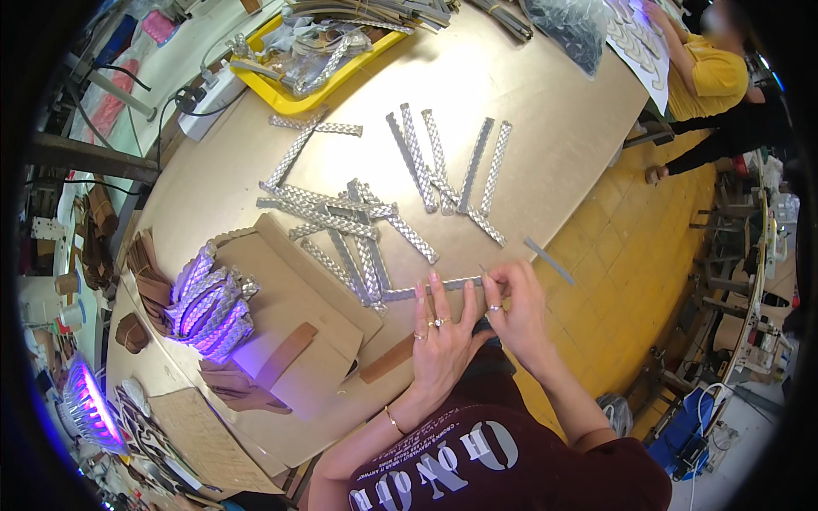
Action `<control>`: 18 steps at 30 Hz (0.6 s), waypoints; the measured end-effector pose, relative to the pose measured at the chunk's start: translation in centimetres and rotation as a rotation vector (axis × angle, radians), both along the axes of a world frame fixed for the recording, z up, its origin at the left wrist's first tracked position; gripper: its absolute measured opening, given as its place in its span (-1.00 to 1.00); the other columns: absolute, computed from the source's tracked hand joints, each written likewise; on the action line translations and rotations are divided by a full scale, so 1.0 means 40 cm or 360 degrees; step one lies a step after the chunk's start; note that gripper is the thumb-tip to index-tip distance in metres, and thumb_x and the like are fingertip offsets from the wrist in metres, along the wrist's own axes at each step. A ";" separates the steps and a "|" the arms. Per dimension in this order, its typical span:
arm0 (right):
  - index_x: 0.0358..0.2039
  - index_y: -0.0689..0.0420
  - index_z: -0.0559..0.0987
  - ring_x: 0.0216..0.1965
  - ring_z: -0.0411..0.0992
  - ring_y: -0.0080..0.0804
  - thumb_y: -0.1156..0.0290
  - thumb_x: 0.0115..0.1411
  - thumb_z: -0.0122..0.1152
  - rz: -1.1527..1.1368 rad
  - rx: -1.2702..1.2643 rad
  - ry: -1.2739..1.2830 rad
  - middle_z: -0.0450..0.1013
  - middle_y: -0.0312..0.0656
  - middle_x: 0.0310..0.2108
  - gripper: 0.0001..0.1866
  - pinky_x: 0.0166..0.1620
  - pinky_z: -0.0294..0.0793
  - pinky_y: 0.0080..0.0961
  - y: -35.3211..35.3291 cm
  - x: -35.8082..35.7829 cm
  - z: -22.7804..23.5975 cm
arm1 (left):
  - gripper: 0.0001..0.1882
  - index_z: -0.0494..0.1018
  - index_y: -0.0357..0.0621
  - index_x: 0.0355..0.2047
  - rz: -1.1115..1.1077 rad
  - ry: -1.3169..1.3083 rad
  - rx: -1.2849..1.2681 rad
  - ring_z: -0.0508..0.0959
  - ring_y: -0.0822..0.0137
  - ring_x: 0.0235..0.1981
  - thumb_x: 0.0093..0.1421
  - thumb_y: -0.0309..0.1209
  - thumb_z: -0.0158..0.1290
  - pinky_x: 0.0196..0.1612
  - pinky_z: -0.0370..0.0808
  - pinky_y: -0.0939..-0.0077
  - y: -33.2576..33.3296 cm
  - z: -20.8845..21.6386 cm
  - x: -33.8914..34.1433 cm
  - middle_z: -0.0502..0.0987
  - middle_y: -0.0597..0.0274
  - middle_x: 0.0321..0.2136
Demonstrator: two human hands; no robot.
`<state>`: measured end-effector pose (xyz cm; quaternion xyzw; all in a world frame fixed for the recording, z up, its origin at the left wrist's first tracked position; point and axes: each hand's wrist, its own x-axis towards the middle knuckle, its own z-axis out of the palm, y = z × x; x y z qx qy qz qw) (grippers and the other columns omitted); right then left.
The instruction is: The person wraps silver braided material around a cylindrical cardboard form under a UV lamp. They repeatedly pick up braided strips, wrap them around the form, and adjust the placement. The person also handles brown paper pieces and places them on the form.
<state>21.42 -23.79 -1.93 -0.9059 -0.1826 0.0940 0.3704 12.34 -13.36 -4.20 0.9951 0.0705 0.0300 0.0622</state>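
"Why spread your left hand (442, 339)?"
"To steady the braided strip (404, 295), I judge, at its twelve o'clock on the tabletop (550, 149); my right hand (516, 308) pinches the three-o'clock end, likely to align it."

The person is wearing a dark maroon T-shirt (567, 481) with a short right sleeve (629, 468). Bold, ornate lettering (449, 479) in white and grey is running across it, with smaller pale print (423, 432) alongside. A thin gold-coloured bracelet (391, 418) is circling the left wrist. Slim rings (439, 323) are banding fingers (438, 296) of the left hand (443, 347), and another ring (494, 307) is showing on the right hand (517, 312).
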 end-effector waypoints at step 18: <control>0.01 -0.07 0.57 -0.22 0.39 -0.30 0.58 -0.06 0.20 0.0309 -0.0544 -0.0819 0.38 -0.22 -0.20 -0.46 -0.25 0.30 -0.35 -0.034 -0.044 -0.013 | -0.14 0.29 -0.02 0.23 0.0157 -0.0113 -0.0244 0.24 0.08 0.28 0.06 0.26 0.05 0.33 -0.08 0.06 0.057 0.011 -0.038 0.18 0.01 0.30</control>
